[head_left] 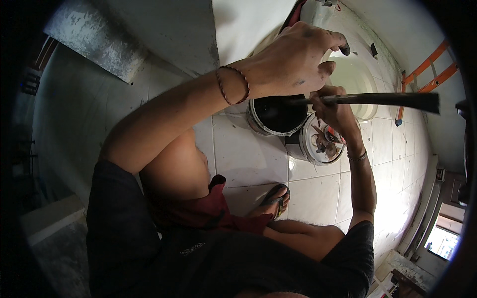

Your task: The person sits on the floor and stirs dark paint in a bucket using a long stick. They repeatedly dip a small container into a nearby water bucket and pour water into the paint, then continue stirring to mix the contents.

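On the white tiled floor [248, 159], just ahead of a foot in a dark flip-flop sandal [276, 196], two round metal paint tins, touching or nearly so. Nearer the left hand, the open silver-rimmed tin [254, 121], filled with something black and glossy, most likely paint; level hard to judge. Just to its right, the second, lidded tin [320, 144], its pale top smeared with brown and reddish residue; contents hidden. Beyond both, a wide translucent white plastic bucket [355, 79], looking empty or holding only pale liquid; cannot tell which.

Right hand [334, 111] wrapped around a long dark flat stick [387, 99], fingers pressed together in a closed grip near its narrow end. Stick held almost level, thin end over the mouth of the open tin, broad end well out to the right. Whether the tip touches the black contents cannot be told.

Left hand [293, 62] raised above the open tin, dark-stained fingers loosely curled and slightly apart, thumb bent towards them, gripping nothing visible. Braided red and dark cord bracelet [233, 84] on that wrist.

Seemingly a stirring or loading step, with the stick poised at the tin. Calls for tilting the thin end down into the black liquid while steadying the rim, and for keeping drips off the tiles.

At the far right, an orange ladder [427, 69] against the wall.
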The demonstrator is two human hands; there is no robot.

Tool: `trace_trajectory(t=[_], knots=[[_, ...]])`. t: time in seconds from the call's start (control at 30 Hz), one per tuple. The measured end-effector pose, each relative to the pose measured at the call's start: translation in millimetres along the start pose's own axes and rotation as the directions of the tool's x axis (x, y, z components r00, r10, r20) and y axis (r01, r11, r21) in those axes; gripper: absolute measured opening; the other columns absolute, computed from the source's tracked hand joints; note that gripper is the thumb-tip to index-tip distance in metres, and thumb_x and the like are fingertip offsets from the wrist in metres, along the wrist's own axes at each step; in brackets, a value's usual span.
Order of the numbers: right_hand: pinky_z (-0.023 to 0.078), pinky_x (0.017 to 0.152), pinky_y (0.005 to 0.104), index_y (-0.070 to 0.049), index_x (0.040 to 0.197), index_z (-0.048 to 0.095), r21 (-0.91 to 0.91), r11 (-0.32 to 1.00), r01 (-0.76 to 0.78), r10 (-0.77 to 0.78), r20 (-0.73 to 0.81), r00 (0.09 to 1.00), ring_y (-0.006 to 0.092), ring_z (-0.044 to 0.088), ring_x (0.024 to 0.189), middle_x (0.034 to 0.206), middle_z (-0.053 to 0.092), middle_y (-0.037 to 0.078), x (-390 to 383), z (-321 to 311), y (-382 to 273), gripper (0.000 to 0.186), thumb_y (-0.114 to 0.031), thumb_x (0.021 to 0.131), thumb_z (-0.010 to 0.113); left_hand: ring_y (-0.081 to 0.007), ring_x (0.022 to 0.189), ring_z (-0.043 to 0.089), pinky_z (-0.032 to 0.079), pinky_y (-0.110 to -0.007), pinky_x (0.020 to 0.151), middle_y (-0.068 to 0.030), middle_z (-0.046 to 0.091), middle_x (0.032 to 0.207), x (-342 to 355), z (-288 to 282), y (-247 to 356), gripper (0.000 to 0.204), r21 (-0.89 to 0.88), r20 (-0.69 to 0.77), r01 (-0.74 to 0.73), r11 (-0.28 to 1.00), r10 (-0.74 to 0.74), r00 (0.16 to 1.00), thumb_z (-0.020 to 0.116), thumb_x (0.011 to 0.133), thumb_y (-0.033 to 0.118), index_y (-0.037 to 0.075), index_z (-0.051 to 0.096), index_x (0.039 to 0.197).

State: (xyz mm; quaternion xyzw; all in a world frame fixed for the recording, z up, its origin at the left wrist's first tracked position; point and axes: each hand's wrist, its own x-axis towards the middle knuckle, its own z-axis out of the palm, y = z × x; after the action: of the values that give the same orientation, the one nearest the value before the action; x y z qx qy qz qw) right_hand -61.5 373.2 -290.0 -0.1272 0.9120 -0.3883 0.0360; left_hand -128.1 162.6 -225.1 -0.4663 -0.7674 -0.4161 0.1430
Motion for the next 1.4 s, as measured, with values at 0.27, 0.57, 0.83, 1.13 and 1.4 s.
trace_trajectory(t=[0.27,0.57,0.83,1.13,1.4], knots=[[0.046,0.049,0.0301,0.005,0.076,0.059,0.194,0.978,-0.082,0.095,-0.058,0.994,0.0132,0.058,0.052,0.058,0.058,0.009,-1.0,2.3,1.6,0.028,-0.010,0.099,0.062,-0.0327,0.110,0.072,0.059,-0.038,0.097,-0.0230,0.072,0.114,-1.2,0.9,-1.1,0.031,-0.026,-0.024,-0.008,1.000,0.007,1.000,0.074,0.092,0.011,-0.004,0.065,0.117],[0.045,0.049,0.0307,0.004,0.077,0.058,0.248,0.963,-0.101,0.087,0.065,0.994,0.0123,0.057,0.051,0.056,0.057,0.006,-2.6,1.1,3.2,0.030,-0.014,0.101,0.061,-0.0323,0.106,0.073,0.060,-0.038,0.095,-0.0221,0.073,0.110,0.2,-1.3,-0.4,0.030,-0.042,0.011,0.010,0.999,-0.009,1.000,0.074,0.092,0.012,-0.003,0.065,0.116],[0.042,0.047,0.0320,0.004,0.076,0.058,-0.061,0.991,-0.118,0.122,0.063,0.991,0.0131,0.056,0.049,0.056,0.057,0.008,1.0,0.9,4.3,0.030,-0.013,0.101,0.061,-0.0323,0.103,0.074,0.060,-0.039,0.093,-0.0226,0.074,0.108,0.6,0.4,1.4,0.031,-0.044,0.016,0.035,0.998,-0.034,0.999,0.074,0.092,0.012,-0.003,0.065,0.118],[0.042,0.048,0.0327,0.002,0.074,0.053,0.119,0.983,-0.141,0.154,-0.109,0.982,0.0116,0.054,0.051,0.056,0.051,0.006,2.2,2.7,3.9,0.029,-0.010,0.099,0.062,-0.0324,0.102,0.074,0.060,-0.039,0.093,-0.0221,0.074,0.107,-0.1,2.3,0.5,0.033,0.001,0.007,0.010,1.000,-0.010,1.000,0.074,0.092,0.013,-0.004,0.065,0.119],[0.043,0.048,0.0320,0.003,0.077,0.059,0.265,0.959,-0.103,0.135,-0.105,0.985,0.0117,0.054,0.049,0.057,0.055,0.007,-1.4,4.4,3.4,0.023,-0.009,0.097,0.062,-0.0320,0.101,0.075,0.060,-0.038,0.092,-0.0228,0.074,0.107,0.0,1.7,-0.3,0.033,-0.014,-0.012,-0.011,1.000,0.011,1.000,0.075,0.091,0.013,-0.004,0.065,0.118]])
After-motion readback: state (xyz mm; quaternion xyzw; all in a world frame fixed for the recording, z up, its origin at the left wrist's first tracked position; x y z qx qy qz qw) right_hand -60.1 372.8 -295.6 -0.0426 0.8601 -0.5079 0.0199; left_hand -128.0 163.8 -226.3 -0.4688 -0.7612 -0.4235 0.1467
